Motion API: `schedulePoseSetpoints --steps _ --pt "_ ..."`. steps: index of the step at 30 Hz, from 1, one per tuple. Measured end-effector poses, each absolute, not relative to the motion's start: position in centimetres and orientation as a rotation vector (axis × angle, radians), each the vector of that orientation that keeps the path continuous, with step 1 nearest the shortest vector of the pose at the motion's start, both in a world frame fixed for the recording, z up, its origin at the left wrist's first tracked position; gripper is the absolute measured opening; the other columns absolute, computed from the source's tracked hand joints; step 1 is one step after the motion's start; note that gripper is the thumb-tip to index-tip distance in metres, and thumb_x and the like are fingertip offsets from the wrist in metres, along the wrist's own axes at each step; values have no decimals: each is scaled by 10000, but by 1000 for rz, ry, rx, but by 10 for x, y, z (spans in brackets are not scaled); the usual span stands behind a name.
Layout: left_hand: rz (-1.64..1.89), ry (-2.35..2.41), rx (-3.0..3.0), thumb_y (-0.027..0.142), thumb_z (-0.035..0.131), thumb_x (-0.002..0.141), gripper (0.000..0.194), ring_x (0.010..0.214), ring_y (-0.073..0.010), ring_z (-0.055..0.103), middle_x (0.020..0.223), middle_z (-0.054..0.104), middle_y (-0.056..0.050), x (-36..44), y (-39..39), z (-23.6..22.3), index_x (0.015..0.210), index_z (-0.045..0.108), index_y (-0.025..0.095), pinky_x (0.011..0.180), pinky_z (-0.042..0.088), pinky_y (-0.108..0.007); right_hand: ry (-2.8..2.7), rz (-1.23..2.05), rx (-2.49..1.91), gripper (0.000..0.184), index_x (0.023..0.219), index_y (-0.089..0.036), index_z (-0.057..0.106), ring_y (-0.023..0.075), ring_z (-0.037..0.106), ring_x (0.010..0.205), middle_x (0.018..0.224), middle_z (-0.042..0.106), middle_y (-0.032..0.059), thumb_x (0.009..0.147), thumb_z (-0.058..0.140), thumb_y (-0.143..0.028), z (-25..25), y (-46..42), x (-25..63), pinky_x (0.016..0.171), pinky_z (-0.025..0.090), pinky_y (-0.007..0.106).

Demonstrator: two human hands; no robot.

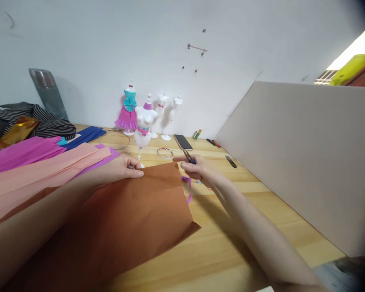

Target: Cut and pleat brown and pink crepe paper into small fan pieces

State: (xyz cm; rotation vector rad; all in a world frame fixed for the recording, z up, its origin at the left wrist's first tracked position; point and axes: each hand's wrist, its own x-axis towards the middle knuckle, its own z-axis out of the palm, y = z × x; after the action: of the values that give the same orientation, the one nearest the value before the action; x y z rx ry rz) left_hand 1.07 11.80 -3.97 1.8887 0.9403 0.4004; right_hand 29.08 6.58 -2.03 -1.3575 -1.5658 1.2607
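A large sheet of brown paper (134,219) spreads in front of me, its near right corner curling up over the table. My left hand (124,168) pinches its far edge between thumb and fingers. At the sheet's far right corner is my right hand (197,167), closed around small scissors (190,158) with the blades pointing up and away. The index finger of that hand stretches left to the paper's edge. Just beyond the sheet stands a small white dress form (142,121) with pink and purple bands. Purple scraps (189,190) lie beside the paper.
Pink and magenta paper sheets (27,156) and a striped cloth (45,121) are heaped left, near a bottle (47,91). Behind are several more dress forms (129,107). A phone (182,142), bracelet (164,153) and cutter (231,161) lie beyond; a white panel (301,154) borders the right.
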Motion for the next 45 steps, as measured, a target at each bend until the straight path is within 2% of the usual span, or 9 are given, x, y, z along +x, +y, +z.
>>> schedulePoseSetpoints --steps 4,10,14,16,18,26,32,37,45 --pt "394 936 1949 443 586 727 287 550 -101 433 609 498 31 14 118 -40 702 585 157 502 276 -218 -1422 1428 -1329 384 676 -168 502 25 162 402 465 285 -107 546 766 -415 -35 70 277 417 63 229" --pt "364 938 2109 430 571 729 272 533 -94 434 590 495 39 15 119 -45 688 595 162 486 281 -208 -1395 1243 -1389 317 607 -189 438 24 219 368 424 334 -106 536 730 -288 -34 66 271 393 95 217" --pt "367 1015 2168 484 596 703 370 660 -144 560 758 636 -1 12 109 -33 909 671 186 558 383 -218 -1456 1212 -1398 295 611 -199 416 34 239 376 431 318 -107 553 695 -279 -30 63 270 387 134 210" --pt "373 1100 2169 520 598 697 493 736 -169 596 859 670 -27 11 102 -23 1055 654 186 608 421 -230 -1503 1205 -1396 280 617 -197 420 42 269 394 456 347 -95 561 683 -275 -26 61 269 390 155 209" --pt "364 1136 2174 529 574 714 526 775 -178 610 903 681 -42 13 95 -12 1098 643 177 635 432 -234 -1557 1196 -1386 269 614 -194 425 50 300 416 481 370 -82 570 677 -278 -23 59 268 398 181 212" --pt "402 928 2268 438 603 675 321 632 -134 536 733 629 -6 54 103 -4 850 663 176 519 335 -212 -1704 1133 -1328 243 618 -185 447 60 305 459 499 348 -82 602 663 -295 -22 56 268 443 207 222" --pt "374 782 2118 313 559 680 171 492 -81 365 527 407 57 72 108 -22 605 523 164 471 257 -210 -1862 1102 -1270 256 632 -175 463 74 343 516 555 384 -60 676 656 -336 -12 52 270 482 263 226" --pt "468 769 2083 301 548 697 178 507 -81 369 543 413 52 64 108 -29 596 515 158 481 258 -211 -2018 1168 -1175 285 922 -168 543 104 472 604 711 511 -13 815 581 -430 8 43 289 534 374 230" --pt "623 786 2080 286 545 732 197 508 -69 337 545 386 52 59 114 -28 591 505 154 488 243 -214 -2324 743 -1378 308 907 -132 679 138 547 646 759 665 69 785 640 -413 29 37 313 549 398 240"
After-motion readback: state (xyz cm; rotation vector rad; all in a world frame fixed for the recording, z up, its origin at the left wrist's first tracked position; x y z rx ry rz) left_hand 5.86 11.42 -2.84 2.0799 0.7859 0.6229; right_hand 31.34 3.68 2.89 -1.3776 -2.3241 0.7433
